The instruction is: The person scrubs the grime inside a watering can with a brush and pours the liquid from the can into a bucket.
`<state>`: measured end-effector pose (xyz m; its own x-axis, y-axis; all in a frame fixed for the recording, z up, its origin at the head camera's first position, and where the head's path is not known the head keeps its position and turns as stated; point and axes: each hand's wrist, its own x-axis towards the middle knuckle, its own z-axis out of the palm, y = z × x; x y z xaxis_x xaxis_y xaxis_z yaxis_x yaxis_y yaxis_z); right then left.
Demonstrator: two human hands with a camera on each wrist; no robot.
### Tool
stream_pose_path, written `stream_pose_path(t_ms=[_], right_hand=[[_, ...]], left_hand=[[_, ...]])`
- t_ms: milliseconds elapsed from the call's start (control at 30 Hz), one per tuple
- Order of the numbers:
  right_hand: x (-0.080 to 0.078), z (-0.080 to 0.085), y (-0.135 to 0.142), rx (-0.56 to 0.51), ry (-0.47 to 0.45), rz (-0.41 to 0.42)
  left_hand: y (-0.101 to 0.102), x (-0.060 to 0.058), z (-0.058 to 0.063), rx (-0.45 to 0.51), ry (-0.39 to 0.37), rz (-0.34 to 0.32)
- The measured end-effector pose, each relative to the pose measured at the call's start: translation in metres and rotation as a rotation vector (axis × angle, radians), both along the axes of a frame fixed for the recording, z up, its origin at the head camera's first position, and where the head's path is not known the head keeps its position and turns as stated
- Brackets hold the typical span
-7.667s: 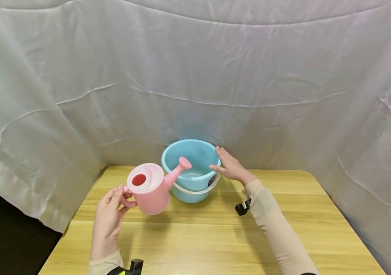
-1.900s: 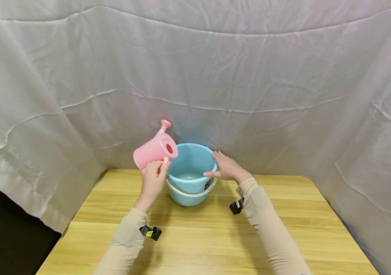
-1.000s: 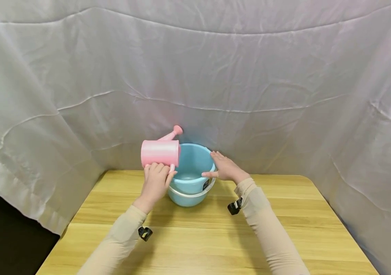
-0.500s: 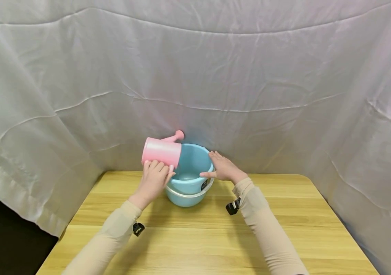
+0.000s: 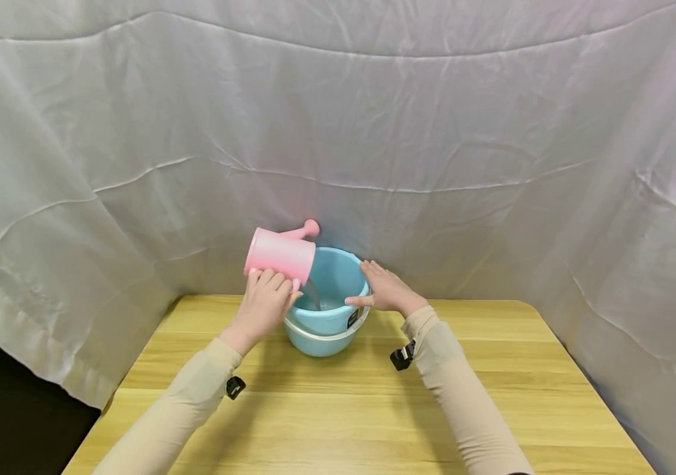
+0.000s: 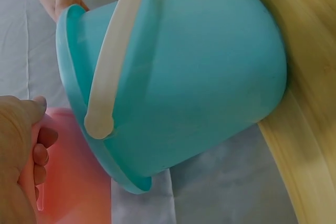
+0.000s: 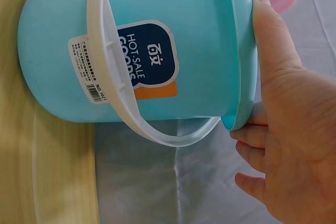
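My left hand [image 5: 263, 303] grips the handle of a pink watering can [image 5: 281, 254], which lies tipped on its side over the left rim of a light blue bucket [image 5: 322, 323]. A thin stream of water [image 5: 315, 295] runs from the can's mouth into the bucket. The can's spout points up and back, past the rim. My right hand [image 5: 390, 290] rests on the bucket's right rim, fingers stretched out and thumb along the edge. The bucket stands upright, its white carrying handle [image 6: 113, 56] hanging down the front.
The bucket stands on a wooden table [image 5: 338, 415], close to its back edge. A grey curtain [image 5: 409, 132] hangs behind and on both sides. A dark label [image 7: 152, 51] shows on the bucket's side.
The watering can, earlier upright at the front left, has swung over the bucket and tipped on its side. Water now pours from its mouth. The right hand has stayed at the rim.
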<state>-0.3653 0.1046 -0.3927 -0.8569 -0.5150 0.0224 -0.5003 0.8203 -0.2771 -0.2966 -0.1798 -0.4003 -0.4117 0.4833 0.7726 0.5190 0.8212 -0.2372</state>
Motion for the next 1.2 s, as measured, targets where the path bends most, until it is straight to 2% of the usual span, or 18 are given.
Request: stream_pose_path(t_ms=[200, 333, 1200], right_hand=[[0.001, 0.001, 0.001, -0.006, -0.007, 0.0], [0.0, 0.001, 0.002, -0.011, -0.01, 0.002], [-0.001, 0.001, 0.001, -0.003, 0.008, 0.0]], left_hand=[[0.001, -0.001, 0.008, -0.025, -0.001, 0.014], [0.001, -0.004, 0.011, -0.039, 0.025, 0.011], [0.001, -0.009, 0.027, -0.054, 0.09, -0.002]])
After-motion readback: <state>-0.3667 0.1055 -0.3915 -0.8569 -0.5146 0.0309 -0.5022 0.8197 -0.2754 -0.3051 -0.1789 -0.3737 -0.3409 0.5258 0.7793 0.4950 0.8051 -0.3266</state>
